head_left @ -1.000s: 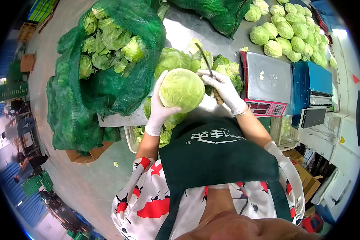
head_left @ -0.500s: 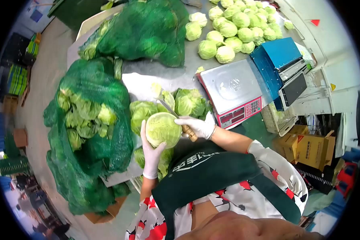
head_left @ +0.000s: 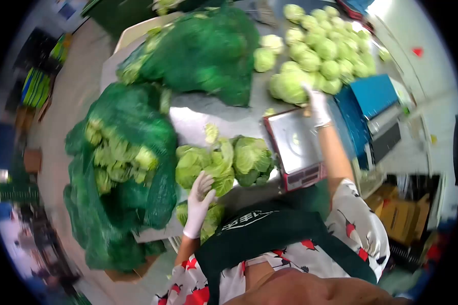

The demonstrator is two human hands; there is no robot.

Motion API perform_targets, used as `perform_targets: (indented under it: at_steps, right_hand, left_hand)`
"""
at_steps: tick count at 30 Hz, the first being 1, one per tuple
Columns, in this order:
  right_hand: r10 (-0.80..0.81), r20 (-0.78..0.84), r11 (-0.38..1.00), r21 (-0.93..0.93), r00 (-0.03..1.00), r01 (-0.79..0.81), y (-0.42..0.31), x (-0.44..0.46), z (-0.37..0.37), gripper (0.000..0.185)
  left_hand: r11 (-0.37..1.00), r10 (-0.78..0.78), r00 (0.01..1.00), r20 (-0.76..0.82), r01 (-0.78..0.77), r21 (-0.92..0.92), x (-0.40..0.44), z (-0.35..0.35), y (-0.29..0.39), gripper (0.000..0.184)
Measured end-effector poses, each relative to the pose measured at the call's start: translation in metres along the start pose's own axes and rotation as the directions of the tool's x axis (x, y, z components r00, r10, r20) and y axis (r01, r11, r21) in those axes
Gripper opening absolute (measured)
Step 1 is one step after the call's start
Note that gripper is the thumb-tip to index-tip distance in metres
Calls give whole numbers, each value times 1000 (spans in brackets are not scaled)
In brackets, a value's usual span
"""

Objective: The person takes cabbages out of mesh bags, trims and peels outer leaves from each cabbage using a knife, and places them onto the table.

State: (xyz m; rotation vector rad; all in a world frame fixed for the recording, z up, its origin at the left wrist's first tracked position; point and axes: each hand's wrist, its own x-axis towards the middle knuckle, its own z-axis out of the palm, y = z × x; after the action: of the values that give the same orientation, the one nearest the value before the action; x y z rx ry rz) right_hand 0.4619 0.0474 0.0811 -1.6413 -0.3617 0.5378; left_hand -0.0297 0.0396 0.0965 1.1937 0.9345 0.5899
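Note:
My right hand [head_left: 318,105], in a white glove, reaches over the far end of the scale to the pale cabbage pile. Its fingers press against a trimmed cabbage [head_left: 289,87] at the near edge of the pile. The knife's wooden handle [head_left: 306,111] shows under the same hand; its blade is hidden. My left hand [head_left: 200,195], also gloved, hangs open with curled, parted fingers and nothing in it. Just beyond it sit leafy cabbages, one at left [head_left: 192,165], one in the middle [head_left: 221,170] and a darker one [head_left: 252,158] at right.
A red-edged scale [head_left: 292,145] stands right of the leafy cabbages, with a blue machine [head_left: 374,101] beyond. Green mesh sacks of cabbages lie at left [head_left: 152,198] and at the back [head_left: 208,61]. Cardboard boxes [head_left: 402,216] stand at lower right.
My right hand has moved away to the pile, carrying the trimmed cabbage and the knife. My left hand has let go of that cabbage and stayed near the leafy ones.

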Motion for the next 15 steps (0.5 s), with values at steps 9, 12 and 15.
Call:
perform_targets:
  at_steps: [9, 12, 15]
  right_hand:
    - [-322, 143, 895, -276, 936, 350, 75, 187, -59, 53]
    - [-410, 2, 895, -193, 912, 403, 53, 145, -37, 43]
    - [-404, -36, 884, -271, 914, 380, 26, 42, -5, 30]
  left_hand:
    - [947, 107, 989, -100, -71, 313, 6, -15, 5, 66]
    - [964, 235, 902, -362, -168, 207, 12, -45, 11, 51]
    - [928, 311, 650, -693, -52, 368, 33, -141, 6, 41]
